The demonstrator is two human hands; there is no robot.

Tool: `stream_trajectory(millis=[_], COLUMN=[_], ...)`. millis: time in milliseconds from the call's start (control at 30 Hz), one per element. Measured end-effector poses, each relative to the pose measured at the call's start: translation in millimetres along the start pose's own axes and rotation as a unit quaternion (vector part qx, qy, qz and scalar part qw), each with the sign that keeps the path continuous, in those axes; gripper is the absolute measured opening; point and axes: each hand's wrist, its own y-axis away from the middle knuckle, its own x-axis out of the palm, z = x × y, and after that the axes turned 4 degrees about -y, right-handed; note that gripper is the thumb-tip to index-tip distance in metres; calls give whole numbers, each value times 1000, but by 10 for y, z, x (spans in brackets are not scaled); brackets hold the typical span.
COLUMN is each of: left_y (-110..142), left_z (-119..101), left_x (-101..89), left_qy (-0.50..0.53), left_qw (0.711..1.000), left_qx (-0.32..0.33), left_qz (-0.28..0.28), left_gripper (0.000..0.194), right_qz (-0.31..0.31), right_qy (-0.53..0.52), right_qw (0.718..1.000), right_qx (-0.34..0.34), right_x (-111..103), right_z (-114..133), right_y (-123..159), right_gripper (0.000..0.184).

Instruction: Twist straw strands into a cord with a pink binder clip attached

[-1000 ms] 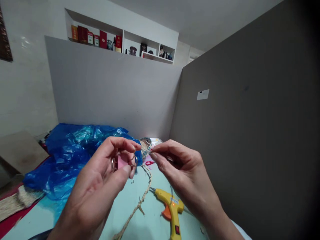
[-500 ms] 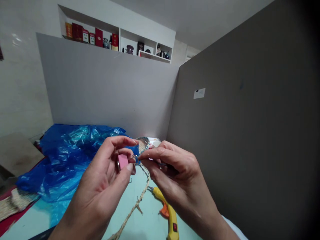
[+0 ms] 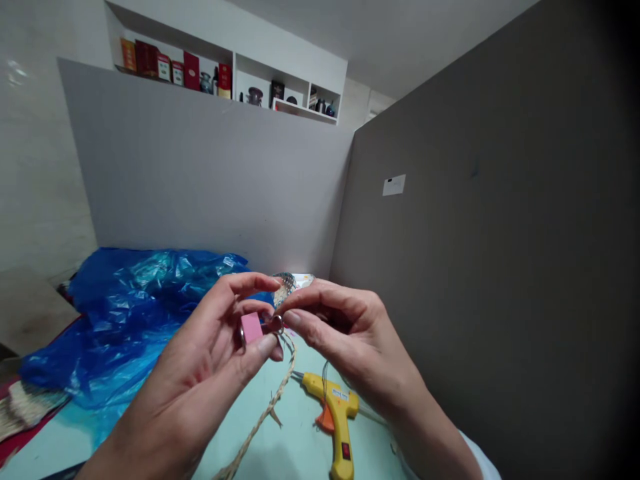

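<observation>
My left hand (image 3: 210, 360) is raised over the table and pinches a small pink binder clip (image 3: 251, 327) between thumb and fingers. My right hand (image 3: 345, 333) meets it from the right, its thumb and forefinger pinched on the clip's metal wire loop (image 3: 276, 324). A braided straw cord (image 3: 265, 413) trails down from below the hands across the pale green table (image 3: 295, 453). Behind the fingers peeks a small woven straw piece (image 3: 287, 283).
A yellow glue gun (image 3: 336, 417) with an orange trigger lies on the table below my right hand. A crumpled blue plastic bag (image 3: 130, 307) fills the left. Grey partition boards (image 3: 450, 267) close the back and right. Straw material (image 3: 25, 407) lies at the far left edge.
My right hand moved left from apart and closed its fingertips on the clip's wire loop. The left hand kept hold of the pink clip. The view drifted slightly to the right.
</observation>
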Motion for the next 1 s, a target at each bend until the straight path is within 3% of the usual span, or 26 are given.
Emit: stream_trajectory(millis=[267,400,533,833,1000], left_y=[4,-1,-33,-12,21], left_z=[-9,16,48,-22,-52], left_x=[4,-22,-88,-24,-4], left_qy=[-32,-44,-53,-70,-67], left_qw=[998,996,994,996,997], left_qx=[58,70,91,62,33], left_qz=[-2,-34,-9,0,-2], left_gripper=[29,30,34,35,34], right_qz=[-48,-52,-57,21,17], right_qy=[112,113,112,-13,-50], right_qw=[992,992,992,999,997], right_qx=[-34,-28,-12,44,64], right_x=[-3,8,13,-3,5], right_z=[43,41,6,58,4], right_y=[44,40,27,26,-8], right_gripper=[10,10,11,15,20])
